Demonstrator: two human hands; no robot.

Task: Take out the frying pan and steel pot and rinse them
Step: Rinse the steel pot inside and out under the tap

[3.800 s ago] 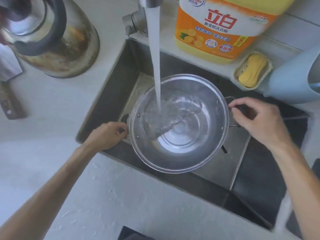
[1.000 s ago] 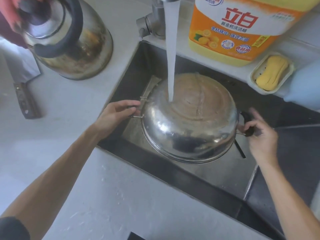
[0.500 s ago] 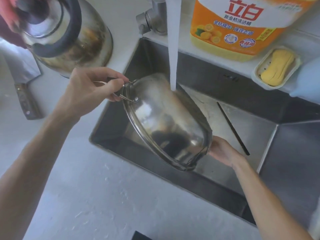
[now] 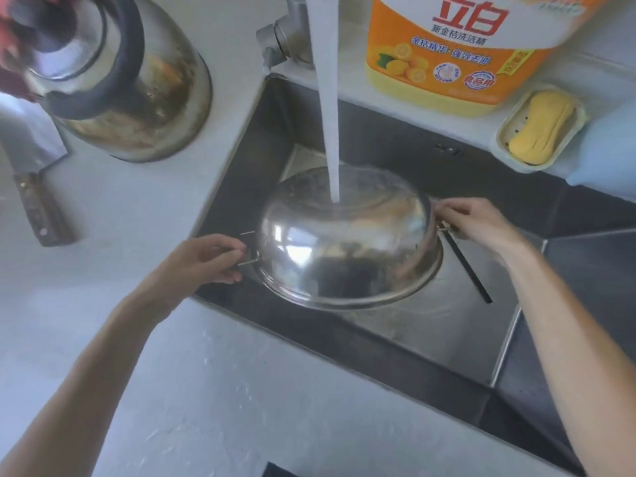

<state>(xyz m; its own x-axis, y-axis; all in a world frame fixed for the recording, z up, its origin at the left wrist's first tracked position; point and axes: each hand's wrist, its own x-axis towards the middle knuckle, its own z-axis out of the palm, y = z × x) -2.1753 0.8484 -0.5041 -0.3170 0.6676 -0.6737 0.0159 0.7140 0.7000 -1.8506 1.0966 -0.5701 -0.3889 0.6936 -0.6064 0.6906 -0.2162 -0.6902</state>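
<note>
Steel, shiny and rounded, the pot (image 4: 347, 242) hangs upside down over the sink (image 4: 426, 342), its domed bottom turned up and its wide rim facing down. The left hand (image 4: 203, 259) curls its fingers round the thin wire handle on the pot's left side; the right hand (image 4: 481, 223) pinches the matching wire handle on the opposite side. Between the two grips a thick white stream of water (image 4: 330, 132) strikes the flat, faintly browned base of the pot and sheets off its mirror-like wall. Just beyond the right grip a thin dark stick (image 4: 471, 270) lies slanted on the brushed sink floor. Above the pot, the grey metal tap (image 4: 285, 36) stands on the ledge, and beside it a big orange and yellow plastic detergent jug (image 4: 461, 60). Further right a pale oblong dish (image 4: 540, 129) holds a ridged yellow bar of soap. Out past the left grip, on the pale speckled counter (image 4: 144, 208), sit a stained steel kettle (image 4: 137, 94) with a thick black handle and a cleaver (image 4: 31, 173) with a worn wooden grip.
</note>
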